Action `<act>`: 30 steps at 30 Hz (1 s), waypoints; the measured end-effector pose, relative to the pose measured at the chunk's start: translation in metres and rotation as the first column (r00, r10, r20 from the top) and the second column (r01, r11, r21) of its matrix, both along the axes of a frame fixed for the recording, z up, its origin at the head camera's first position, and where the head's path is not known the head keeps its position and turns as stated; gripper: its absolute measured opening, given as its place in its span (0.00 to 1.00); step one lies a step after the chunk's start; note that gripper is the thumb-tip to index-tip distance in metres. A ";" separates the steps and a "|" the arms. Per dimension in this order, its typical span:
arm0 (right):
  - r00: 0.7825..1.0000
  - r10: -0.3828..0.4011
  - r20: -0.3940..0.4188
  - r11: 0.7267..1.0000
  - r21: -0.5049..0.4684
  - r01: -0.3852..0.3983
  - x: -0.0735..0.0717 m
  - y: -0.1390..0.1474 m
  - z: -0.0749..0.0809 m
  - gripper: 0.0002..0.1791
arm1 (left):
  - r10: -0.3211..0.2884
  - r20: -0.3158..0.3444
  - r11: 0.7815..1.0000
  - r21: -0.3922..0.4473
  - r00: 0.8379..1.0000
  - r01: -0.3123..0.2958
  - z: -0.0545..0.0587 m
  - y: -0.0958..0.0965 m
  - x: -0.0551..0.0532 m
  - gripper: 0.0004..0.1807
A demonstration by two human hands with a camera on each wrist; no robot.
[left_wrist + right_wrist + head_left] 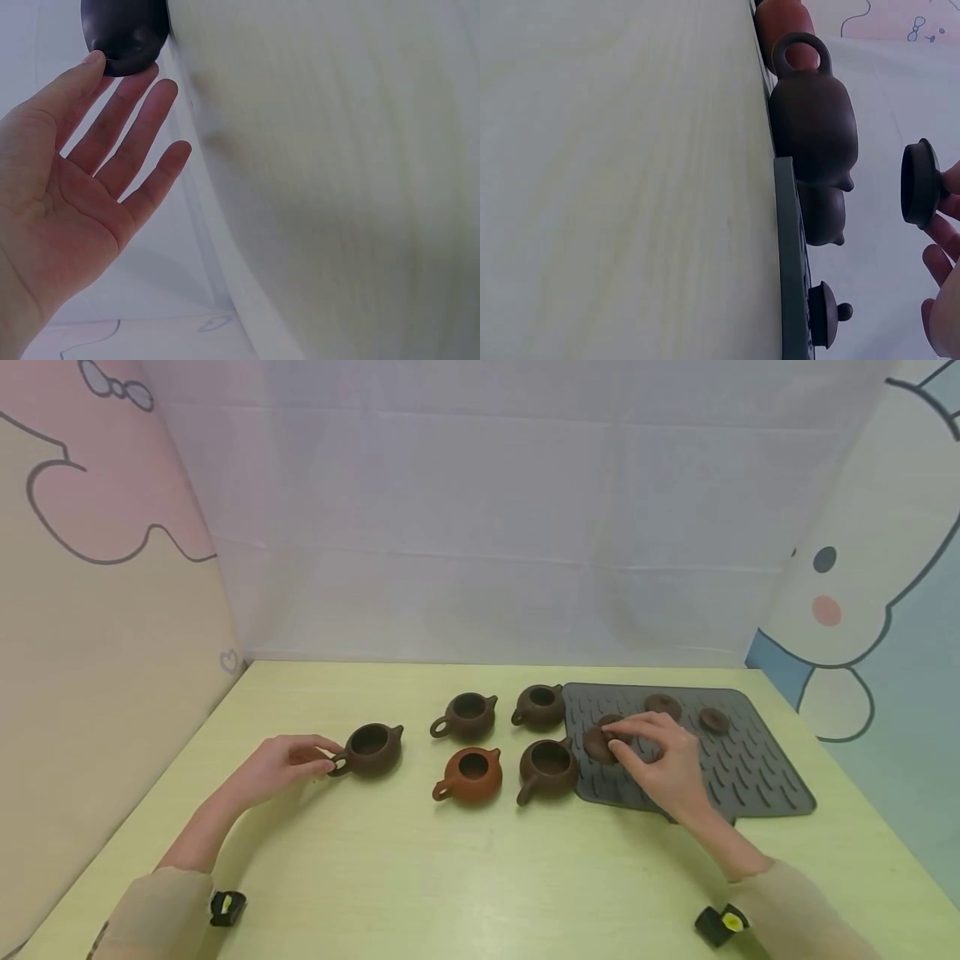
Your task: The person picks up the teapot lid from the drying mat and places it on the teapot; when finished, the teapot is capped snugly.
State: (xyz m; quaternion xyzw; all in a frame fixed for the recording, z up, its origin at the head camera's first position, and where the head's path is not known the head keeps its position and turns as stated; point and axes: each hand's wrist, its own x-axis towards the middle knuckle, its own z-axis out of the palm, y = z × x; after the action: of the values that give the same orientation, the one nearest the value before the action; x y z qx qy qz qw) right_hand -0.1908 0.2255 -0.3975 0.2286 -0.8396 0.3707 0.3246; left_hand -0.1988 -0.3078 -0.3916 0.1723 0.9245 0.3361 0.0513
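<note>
At the left, a dark brown lidless teapot (371, 750) stands on the table, its spout pointing right. My left hand (288, 768) pinches its handle between thumb and forefinger; in the left wrist view the other fingers spread out below the teapot (124, 37). Over the grey mat, my right hand (666, 768) holds a dark brown teapot lid (598, 747) by its knob. The right wrist view shows this lid (919, 184) raised above the mat, tilted, hollow underside facing left, with fingertips at the knob.
Other lids lie on the grey ridged mat (750, 777), including one at the back (663, 703) and a small one (714, 720). Lidless teapots stand mid-table: a reddish-brown one (471, 777), and dark ones at front right (549, 768), back left (467, 717) and back right (540, 706).
</note>
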 end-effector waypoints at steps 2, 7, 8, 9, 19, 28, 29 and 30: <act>1.000 0.022 -0.006 0.999 -0.024 -0.022 0.000 -0.007 0.000 0.15 | -0.001 -0.003 1.000 -0.002 1.000 0.001 0.000 0.000 0.000 0.13; 0.997 0.075 0.000 0.995 -0.064 -0.074 0.000 -0.026 0.000 0.14 | 0.003 0.001 1.000 -0.004 1.000 -0.003 0.000 0.000 0.000 0.14; 0.996 0.084 -0.003 0.994 -0.069 -0.084 0.000 -0.030 0.000 0.14 | 0.004 0.003 1.000 -0.003 1.000 -0.004 0.000 0.000 0.000 0.14; 0.996 0.094 -0.001 0.993 -0.075 -0.093 0.000 -0.034 0.000 0.14 | 0.005 0.005 1.000 -0.003 1.000 -0.005 0.000 0.001 0.000 0.14; 0.987 0.155 -0.037 0.984 -0.080 -0.157 -0.002 -0.076 -0.001 0.12 | 0.010 0.021 1.000 0.004 1.000 -0.010 0.003 0.002 0.001 0.14; 0.976 0.208 -0.067 0.974 -0.080 -0.213 -0.007 -0.116 -0.001 0.10 | -0.003 0.029 1.000 0.011 1.000 0.003 0.001 0.001 -0.001 0.15; 0.974 0.215 -0.071 0.972 -0.079 -0.220 -0.008 -0.121 -0.001 0.10 | -0.003 0.029 1.000 0.012 1.000 0.002 0.002 0.000 -0.001 0.15; 0.972 0.224 -0.073 0.970 -0.081 -0.230 -0.008 -0.126 -0.001 0.10 | -0.003 0.028 1.000 0.013 1.000 0.002 0.002 0.000 -0.001 0.15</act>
State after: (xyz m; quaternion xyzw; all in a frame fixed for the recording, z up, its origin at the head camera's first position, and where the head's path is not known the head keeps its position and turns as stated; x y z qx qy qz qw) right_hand -0.1991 0.1000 -0.3983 0.3201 -0.7800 0.4348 0.3165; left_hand -0.1999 -0.3075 -0.3900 0.1691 0.9212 0.3446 0.0635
